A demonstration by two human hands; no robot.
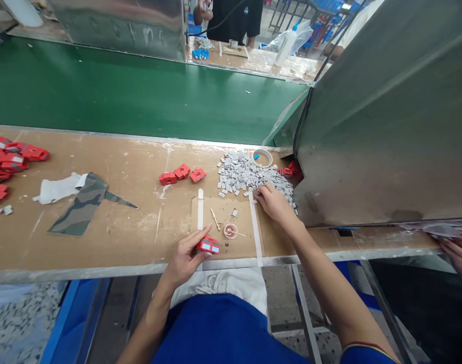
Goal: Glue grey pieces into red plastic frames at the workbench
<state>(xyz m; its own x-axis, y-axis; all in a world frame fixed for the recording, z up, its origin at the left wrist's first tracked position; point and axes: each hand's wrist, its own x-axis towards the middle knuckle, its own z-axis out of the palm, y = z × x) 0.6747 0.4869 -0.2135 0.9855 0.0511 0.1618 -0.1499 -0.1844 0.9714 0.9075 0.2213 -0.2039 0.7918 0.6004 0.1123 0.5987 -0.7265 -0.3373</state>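
Left hand point(185, 258) fingers clamp the red part point(209, 245); right hand point(273, 202) fingers, together, pick among grey chips point(249, 174), which could scatter off the worktop point(113, 227).

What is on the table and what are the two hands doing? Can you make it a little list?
left hand: holds a small red part at the table's near edge
right hand: fingers in the pile of small grey pieces
between the hands: small round dish with a stick
middle of table: three red parts
far left: more red parts, camouflage cloth
behind the pile: tape roll
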